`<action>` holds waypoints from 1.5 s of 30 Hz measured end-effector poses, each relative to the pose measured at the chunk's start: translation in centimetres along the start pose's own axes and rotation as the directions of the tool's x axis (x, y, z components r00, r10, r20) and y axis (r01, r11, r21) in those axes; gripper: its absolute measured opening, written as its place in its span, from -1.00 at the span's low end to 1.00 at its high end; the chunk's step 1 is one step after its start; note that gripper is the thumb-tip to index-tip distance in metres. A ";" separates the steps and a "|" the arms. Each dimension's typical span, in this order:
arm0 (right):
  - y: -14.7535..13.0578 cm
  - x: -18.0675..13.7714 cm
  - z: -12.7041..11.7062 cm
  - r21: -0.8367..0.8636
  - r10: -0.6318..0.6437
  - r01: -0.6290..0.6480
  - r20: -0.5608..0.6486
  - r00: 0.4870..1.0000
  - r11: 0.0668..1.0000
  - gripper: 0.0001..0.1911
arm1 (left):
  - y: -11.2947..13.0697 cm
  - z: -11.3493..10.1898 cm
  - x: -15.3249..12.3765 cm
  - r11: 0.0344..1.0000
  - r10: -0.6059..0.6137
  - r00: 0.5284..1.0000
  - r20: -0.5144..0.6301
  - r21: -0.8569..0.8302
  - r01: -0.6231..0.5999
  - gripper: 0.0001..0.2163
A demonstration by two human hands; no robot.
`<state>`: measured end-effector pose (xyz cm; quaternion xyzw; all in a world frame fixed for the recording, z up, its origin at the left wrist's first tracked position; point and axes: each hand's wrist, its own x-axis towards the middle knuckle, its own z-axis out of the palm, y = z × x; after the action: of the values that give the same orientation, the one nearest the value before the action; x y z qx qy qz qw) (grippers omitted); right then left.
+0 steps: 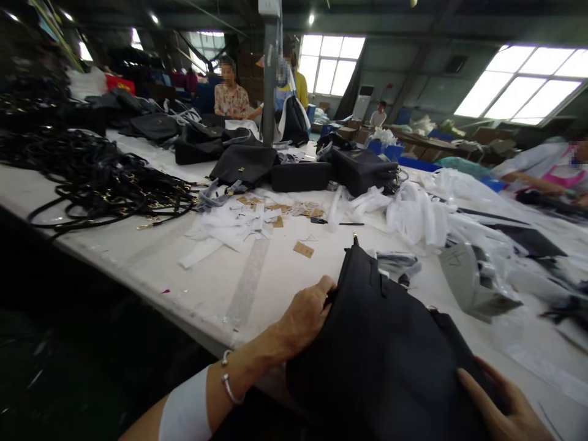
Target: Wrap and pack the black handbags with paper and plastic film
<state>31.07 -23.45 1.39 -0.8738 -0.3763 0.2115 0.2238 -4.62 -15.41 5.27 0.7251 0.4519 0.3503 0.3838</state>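
Note:
A black leather handbag [390, 343] lies tilted at the near edge of the white table [220, 288]. My left hand [305, 318] grips the bag's left edge, fingers curled behind it, with a silver bracelet on the wrist. My right hand [503, 407] holds the bag's lower right corner, thumb pressed on the front and the other fingers hidden behind.
A tangle of black straps [101, 180] fills the table's left. White paper strips and brown tags [248, 220] lie in the middle, more black bags [303, 168] behind, crumpled white wrapping [427, 211] to the right. Other people work at the far end and at right.

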 end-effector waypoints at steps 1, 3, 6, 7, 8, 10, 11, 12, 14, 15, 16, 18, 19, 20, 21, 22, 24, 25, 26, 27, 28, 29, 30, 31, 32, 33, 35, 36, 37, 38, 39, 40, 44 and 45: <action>-0.2 -0.1 0.1 0.001 -0.009 0.009 -0.001 1.000 1.000 0.05 | -0.3 0.0 0.0 0.998 -0.023 0.999 -0.030 -0.053 0.021 -0.95; -0.6 -0.3 0.5 0.006 -0.033 0.033 -0.012 0.999 0.999 0.01 | -1.3 0.0 0.3 0.985 -0.120 0.990 -0.072 -0.131 0.110 -0.91; -1.3 -0.9 1.0 0.073 -0.063 0.067 -0.059 0.996 0.995 -0.07 | -3.2 -0.2 0.4 0.961 -0.269 0.963 -0.032 -0.073 0.266 -0.76; -1.6 -1.2 1.0 0.134 -0.072 0.082 -0.076 0.995 0.988 -0.10 | -3.8 -0.3 0.2 0.957 -0.290 0.957 -0.023 0.018 0.290 -0.69; -1.8 -1.4 1.0 0.217 -0.075 0.092 -0.087 0.993 0.972 -0.12 | -4.4 -0.6 0.0 0.944 -0.296 0.954 -0.035 0.138 0.298 -0.61; -1.9 -1.8 0.9 0.436 -0.045 0.077 -0.084 0.995 0.896 -0.17 | -5.5 -1.5 -0.5 0.904 -0.251 0.964 -0.082 0.336 0.264 -0.58; -1.7 -1.8 0.9 0.547 -0.017 0.054 -0.073 0.997 0.836 -0.19 | -6.0 -2.2 -0.6 0.895 -0.240 0.968 -0.070 0.369 0.249 -0.63; -1.4 -1.9 0.8 0.642 0.013 0.033 -0.067 0.998 0.766 -0.22 | -6.3 -3.1 -0.6 0.912 -0.207 0.978 -0.001 0.362 0.194 -0.70; -0.5 -1.9 0.9 0.769 0.071 0.029 -0.096 0.993 0.638 -0.27 | -5.9 -4.7 -0.2 0.917 -0.123 0.992 -0.016 0.381 0.120 -0.70; 0.2 -2.0 1.0 0.801 0.097 0.048 -0.131 0.987 0.596 -0.29 | -5.1 -5.3 0.2 0.913 -0.068 0.996 -0.065 0.399 0.088 -0.70; 0.8 -2.1 1.2 0.816 0.120 0.077 -0.176 0.977 0.573 -0.31 | -3.8 -5.7 0.7 0.908 -0.009 0.995 -0.103 0.415 0.051 -0.69; 2.1 -2.7 1.5 0.821 0.156 0.128 -0.254 0.954 0.557 -0.36 | -0.5 -5.3 1.9 0.899 0.112 0.990 -0.085 0.433 -0.065 -0.71; 2.6 -3.0 1.7 0.820 0.165 0.139 -0.272 0.948 0.555 -0.37 | 1.3 -4.5 2.8 0.891 0.165 0.986 -0.022 0.433 -0.140 -0.73; 2.9 -3.4 1.8 0.821 0.168 0.141 -0.276 0.946 0.553 -0.39 | 3.1 -3.3 3.8 0.874 0.212 0.975 0.067 0.434 -0.220 -0.75; 3.2 -3.8 1.9 0.825 0.169 0.137 -0.270 0.948 0.548 -0.40 | 4.7 -1.8 5.0 0.849 0.247 0.953 0.179 0.433 -0.301 -0.76; 3.3 -4.2 2.0 0.831 0.168 0.133 -0.262 0.950 0.541 -0.41 | 5.9 0.0 6.3 0.826 0.256 0.920 0.296 0.427 -0.367 -0.76; 3.2 -5.0 2.0 0.844 0.161 0.129 -0.245 0.956 0.521 -0.41 | 7.3 4.0 9.1 0.784 0.215 0.857 0.469 0.440 -0.437 -0.76; 3.1 -5.3 2.0 0.849 0.153 0.129 -0.238 0.959 0.512 -0.41 | 7.4 6.0 10.5 0.765 0.167 0.850 0.500 0.478 -0.431 -0.75; 3.0 -5.6 2.1 0.852 0.143 0.131 -0.233 0.962 0.507 -0.42 | 7.3 7.9 11.7 0.751 0.109 0.848 0.519 0.516 -0.412 -0.73; 3.0 -5.9 2.1 0.852 0.133 0.134 -0.230 0.964 0.507 -0.43 | 7.0 9.6 12.8 0.742 0.073 0.846 0.529 0.538 -0.401 -0.71; 2.9 -6.2 2.1 0.850 0.124 0.134 -0.227 0.966 0.510 -0.44 | 6.5 11.0 13.6 0.737 0.042 0.843 0.536 0.553 -0.388 -0.70; 2.9 -6.4 2.2 0.847 0.120 0.134 -0.226 0.967 0.515 -0.45 | 6.0 12.1 14.4 0.738 0.020 0.838 0.545 0.558 -0.380 -0.69; 2.9 -6.5 2.2 0.843 0.118 0.135 -0.228 0.966 0.521 -0.46 | 5.5 13.0 14.9 0.742 0.009 0.834 0.552 0.556 -0.376 -0.68; 2.9 -6.7 2.2 0.840 0.114 0.138 -0.230 0.967 0.525 -0.47 | 5.0 13.7 15.4 0.747 -0.001 0.832 0.555 0.553 -0.369 -0.68; 2.9 -6.8 2.2 0.838 0.108 0.142 -0.231 0.967 0.526 -0.49 | 4.6 14.1 15.7 0.755 -0.008 0.832 0.554 0.549 -0.358 -0.68; 2.8 -6.8 2.2 0.839 0.099 0.147 -0.231 0.968 0.525 -0.50 | 4.4 14.4 15.9 0.765 -0.013 0.835 0.550 0.543 -0.346 -0.68; 2.8 -6.9 2.2 0.842 0.087 0.152 -0.229 0.970 0.517 -0.52 | 4.3 14.6 16.3 0.789 -0.020 0.845 0.534 0.527 -0.315 -0.69; 2.7 -6.9 2.2 0.848 0.084 0.149 -0.221 0.972 0.509 -0.52 | 4.5 14.6 16.4 0.799 -0.026 0.847 0.531 0.520 -0.301 -0.70; 2.6 -6.9 2.2 0.856 0.083 0.141 -0.209 0.974 0.498 -0.53 | 4.7 14.4 16.5 0.817 -0.031 0.846 0.533 0.502 -0.286 -0.72; 2.5 -6.9 2.2 0.865 0.080 0.129 -0.191 0.978 0.485 -0.53 | 5.1 14.1 16.4 0.846 -0.029 0.842 0.539 0.461 -0.266 -0.74; 2.4 -6.8 2.1 0.876 0.075 0.118 -0.172 0.982 0.468 -0.53 | 5.6 13.7 16.3 0.886 -0.012 0.840 0.542 0.395 -0.243 -0.75; 2.3 -6.8 2.0 0.888 0.068 0.109 -0.155 0.985 0.447 -0.54 | 6.2 13.2 16.2 0.926 0.020 0.841 0.541 0.307 -0.219 -0.76; 1.4 -7.0 1.6 0.922 -0.038 0.135 -0.130 0.991 0.363 -0.57 | 8.6 10.3 15.1 0.951 0.298 0.883 0.363 -0.036 -0.307 -0.80; 1.0 -7.0 1.5 0.920 -0.096 0.166 -0.140 0.985 0.356 -0.56 | 9.1 9.5 14.9 0.922 0.383 0.879 0.283 -0.061 -0.383 -0.81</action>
<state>26.43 -29.02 0.99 -0.5698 -0.2532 0.3406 0.7037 12.13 -6.62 11.24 0.8428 0.2381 0.3099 0.3699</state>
